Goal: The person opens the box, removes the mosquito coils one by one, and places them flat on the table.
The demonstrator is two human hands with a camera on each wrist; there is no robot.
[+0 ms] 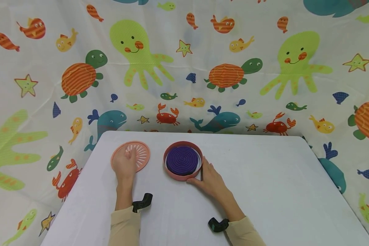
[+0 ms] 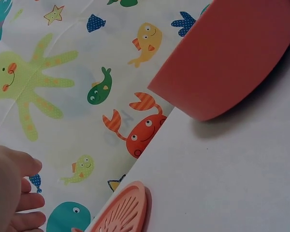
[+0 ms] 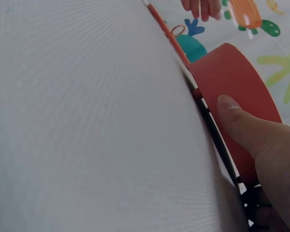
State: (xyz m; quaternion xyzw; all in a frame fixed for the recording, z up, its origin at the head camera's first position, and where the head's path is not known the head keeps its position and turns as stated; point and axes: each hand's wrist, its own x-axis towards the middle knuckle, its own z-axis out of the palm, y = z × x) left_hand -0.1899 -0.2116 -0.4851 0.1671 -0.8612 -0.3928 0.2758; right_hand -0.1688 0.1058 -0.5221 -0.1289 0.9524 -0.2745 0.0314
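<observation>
A round red mosquito coil holder (image 1: pixel 180 178) stands on the white table, its top uncovered, with a purple mosquito coil (image 1: pixel 182 160) lying inside. My right hand (image 1: pixel 213 181) grips the holder's near right side; in the right wrist view the thumb (image 3: pixel 239 121) presses on its outer wall. To the left lies a slotted, salmon-coloured round lid (image 1: pixel 143 155). Above that lid hovers my left hand (image 1: pixel 125 164), fingers loosely curled and holding nothing. The left wrist view shows this hand (image 2: pixel 12 193) apart from the lid (image 2: pixel 123 212).
The white table (image 1: pixel 279 181) stretches to the right of the holder. Behind it hangs a curtain (image 1: pixel 178 71) printed with sea animals. Each wrist carries a black camera mount, on the left (image 1: pixel 142 202) and on the right (image 1: pixel 218 225).
</observation>
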